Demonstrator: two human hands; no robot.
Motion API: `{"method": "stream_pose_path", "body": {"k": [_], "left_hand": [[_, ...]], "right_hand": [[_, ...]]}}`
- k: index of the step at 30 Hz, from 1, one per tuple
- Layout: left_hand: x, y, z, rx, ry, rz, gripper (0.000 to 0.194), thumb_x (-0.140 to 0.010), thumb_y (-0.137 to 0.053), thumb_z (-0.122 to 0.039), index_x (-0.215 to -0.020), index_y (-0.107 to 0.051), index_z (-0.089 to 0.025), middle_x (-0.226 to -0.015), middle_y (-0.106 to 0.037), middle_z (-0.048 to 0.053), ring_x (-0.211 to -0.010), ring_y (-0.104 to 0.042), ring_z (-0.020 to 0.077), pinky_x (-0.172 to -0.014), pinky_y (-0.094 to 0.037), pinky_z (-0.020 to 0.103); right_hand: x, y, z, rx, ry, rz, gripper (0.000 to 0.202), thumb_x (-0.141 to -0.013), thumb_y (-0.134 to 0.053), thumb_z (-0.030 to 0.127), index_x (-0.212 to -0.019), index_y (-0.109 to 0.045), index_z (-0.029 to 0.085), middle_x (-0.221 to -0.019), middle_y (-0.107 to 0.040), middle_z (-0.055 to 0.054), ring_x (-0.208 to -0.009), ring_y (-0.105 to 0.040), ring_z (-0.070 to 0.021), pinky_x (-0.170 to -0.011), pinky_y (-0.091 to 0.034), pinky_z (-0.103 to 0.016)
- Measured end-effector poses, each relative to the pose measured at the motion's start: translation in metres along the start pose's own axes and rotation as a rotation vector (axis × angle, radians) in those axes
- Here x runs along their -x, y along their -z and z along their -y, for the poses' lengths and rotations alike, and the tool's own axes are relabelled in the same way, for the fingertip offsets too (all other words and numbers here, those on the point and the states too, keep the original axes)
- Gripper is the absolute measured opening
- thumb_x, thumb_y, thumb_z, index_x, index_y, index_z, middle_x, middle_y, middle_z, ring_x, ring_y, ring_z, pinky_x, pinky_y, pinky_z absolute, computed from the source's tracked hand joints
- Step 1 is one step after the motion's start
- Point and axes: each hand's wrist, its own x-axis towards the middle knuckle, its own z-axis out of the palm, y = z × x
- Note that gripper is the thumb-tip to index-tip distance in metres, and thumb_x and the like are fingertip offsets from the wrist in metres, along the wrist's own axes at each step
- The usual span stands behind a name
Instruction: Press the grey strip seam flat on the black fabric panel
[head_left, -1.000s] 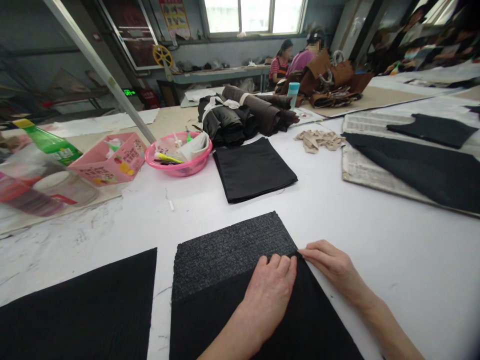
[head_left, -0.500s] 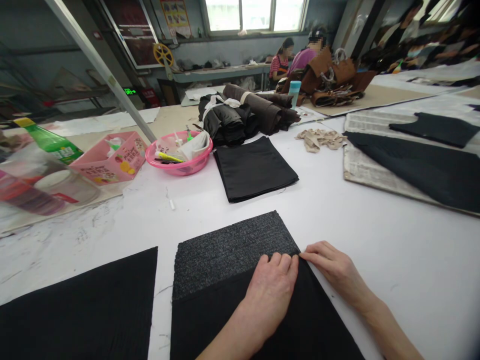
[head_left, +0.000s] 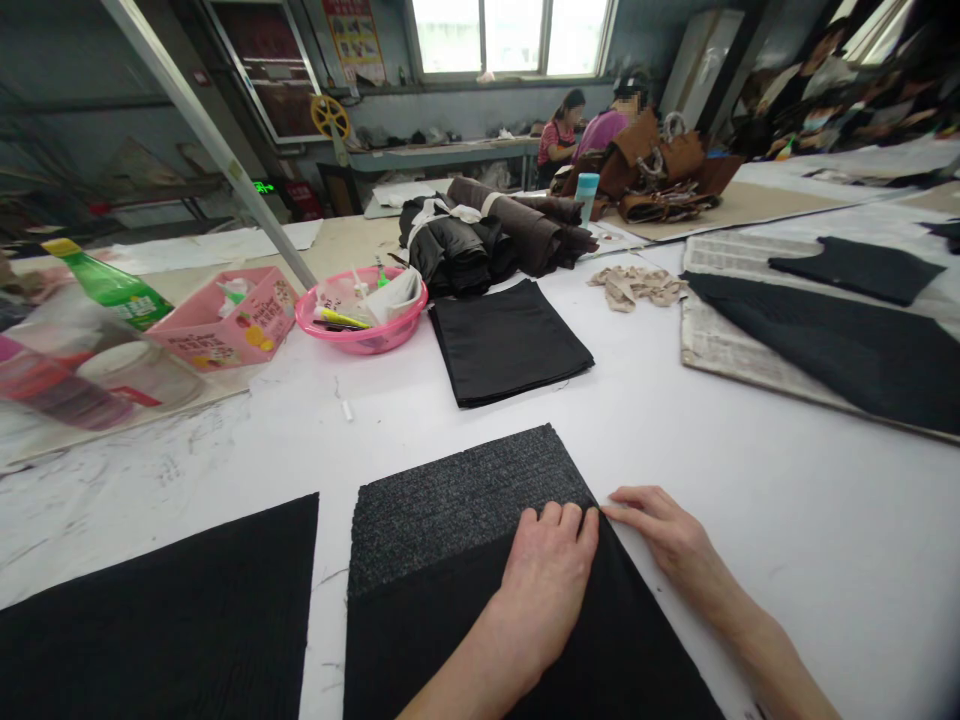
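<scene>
Where the bottom edge cuts off both forearms, the left hand lies flat, fingers together and unclenched, on the black fabric piece at its boundary with the grey ribbed panel. The right hand touches the piece's right edge — whether it pinches the cloth, cannot tell. Left, another black sheet is cropped. Farther: folded black stack, pink basin — contents unclear.

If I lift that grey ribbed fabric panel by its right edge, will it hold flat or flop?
The grey ribbed fabric panel lies dead flat, so it would probably drape. The black piece pinned by the left hand may slide along. Its coarse texture suggests some grip.
</scene>
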Motion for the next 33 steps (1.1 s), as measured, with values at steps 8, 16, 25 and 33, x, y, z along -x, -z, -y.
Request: {"method": "stream_pose_path", "body": {"k": [8, 16, 25, 33], "left_hand": [[0.004, 0.0, 0.001, -0.014, 0.004, -0.016, 0.048, -0.092, -0.048, -0.02, -0.138, -0.037, -0.015, -0.104, -0.05, 0.008, -0.093, -0.049, 0.0223, -0.077, -0.046, 0.036], [0.044, -0.005, 0.013, -0.084, 0.043, -0.089, 0.042, -0.097, -0.042, -0.016, -0.138, -0.04, -0.01, -0.108, -0.053, 0.009, -0.097, -0.05, 0.0208, -0.081, -0.047, 0.035], [0.181, -0.017, 0.063, -0.19, 0.397, -0.155, 0.047, -0.088, -0.04, 0.0, -0.132, -0.05, -0.015, -0.114, -0.058, 0.01, -0.102, -0.056, 0.0211, -0.085, -0.049, 0.037], [0.232, -0.006, 0.076, -0.168, 0.552, -0.282, 0.026, -0.096, -0.042, -0.017, -0.109, -0.064, -0.02, -0.097, -0.06, 0.006, -0.083, -0.058, 0.0185, -0.072, -0.048, 0.033]], "right_hand": [[0.015, -0.013, 0.02, 0.16, -0.096, -0.006, 0.041, -0.099, -0.033, 0.019, -0.133, -0.053, 0.031, -0.126, -0.052, -0.007, -0.116, -0.05, -0.0243, -0.096, -0.05, -0.043], [0.018, -0.018, 0.016, 0.268, -0.049, -0.003, 0.044, -0.096, -0.033, 0.02, -0.134, -0.053, 0.029, -0.127, -0.053, -0.007, -0.116, -0.051, -0.0275, -0.095, -0.049, -0.046], [0.019, -0.022, 0.011, 0.286, -0.041, -0.012, 0.044, -0.095, -0.034, 0.019, -0.132, -0.055, 0.03, -0.127, -0.054, -0.006, -0.115, -0.052, -0.0276, -0.09, -0.051, -0.045], [0.004, -0.01, 0.023, 0.104, -0.124, -0.136, 0.031, -0.101, -0.035, 0.027, -0.123, -0.057, 0.027, -0.117, -0.056, -0.006, -0.107, -0.056, -0.0228, -0.089, -0.05, -0.04]]}}
